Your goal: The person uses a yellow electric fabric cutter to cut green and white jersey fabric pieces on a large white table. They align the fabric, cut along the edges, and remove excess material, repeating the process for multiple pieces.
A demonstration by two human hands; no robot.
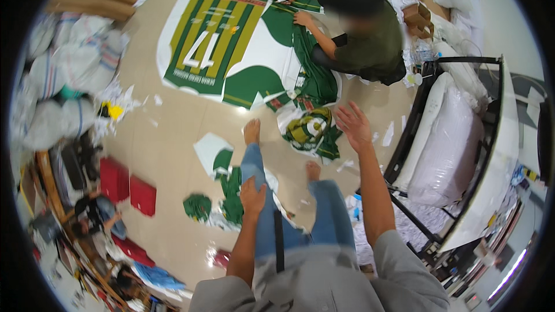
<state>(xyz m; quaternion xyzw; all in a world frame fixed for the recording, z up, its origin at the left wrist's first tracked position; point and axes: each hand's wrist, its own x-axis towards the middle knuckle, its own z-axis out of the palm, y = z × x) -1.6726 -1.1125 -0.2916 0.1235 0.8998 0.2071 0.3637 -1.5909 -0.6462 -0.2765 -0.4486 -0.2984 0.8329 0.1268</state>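
Note:
My right hand [354,127] is raised in the air with its fingers spread, holding nothing. Near it on the floor lies a crumpled pile of green and yellow printed fabric [312,128]. My left hand [252,196] rests by my left thigh, empty, thumb apart and the other fingers partly hidden. Beside that leg are green and white fabric pieces [232,193] and a green bundle [197,206]. Farther off, a large white sheet printed with green and yellow striped jersey panels [214,40] is spread on the floor. A co-worker [370,40] crouches over it, both hands at its edge.
White sacks [87,58] line the left side, with red boxes [118,179] below them. On the right stands a black metal frame [462,60] holding a plastic-wrapped roll [448,144]. Paper scraps [388,134] litter the floor. Another person [101,214] sits at the lower left.

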